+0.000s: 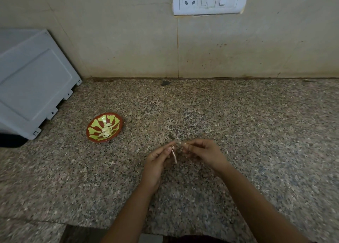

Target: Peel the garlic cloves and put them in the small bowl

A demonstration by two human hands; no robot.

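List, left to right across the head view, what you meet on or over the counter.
Grey box → small bowl → left hand → right hand.

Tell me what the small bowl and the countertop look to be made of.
The small bowl looks like glazed ceramic or painted clay, though plastic is possible: red-brown rim, yellow-green painted pattern, slight gloss. The countertop looks like polished granite: dense pink, grey and black speckle with a faint sheen.
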